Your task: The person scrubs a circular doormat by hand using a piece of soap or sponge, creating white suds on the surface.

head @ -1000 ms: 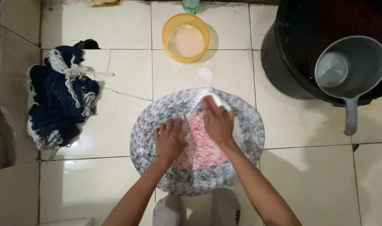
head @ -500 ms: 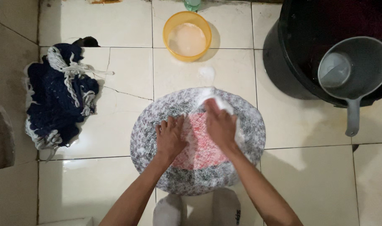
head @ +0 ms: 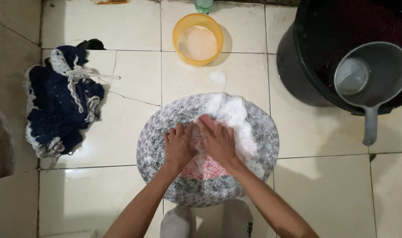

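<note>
A round grey speckled mat (head: 262,136) with a red middle lies flat on the wet tiled floor. White soap foam (head: 229,112) covers its upper right part. My left hand (head: 179,145) presses flat on the mat left of centre, fingers together. My right hand (head: 216,141) lies flat beside it, touching it, fingers pointing up and left into the foam. Neither hand holds anything.
A yellow bowl (head: 197,39) of cloudy liquid stands beyond the mat. A large black tub (head: 307,57) with a grey scoop (head: 370,79) in it is at the upper right. A dark blue and white knitted cloth (head: 62,103) lies at the left. My feet (head: 205,222) are below the mat.
My right hand has slid down and left across the mat to meet my left hand, leaving a wide smear of foam behind. The left hand has stayed put.
</note>
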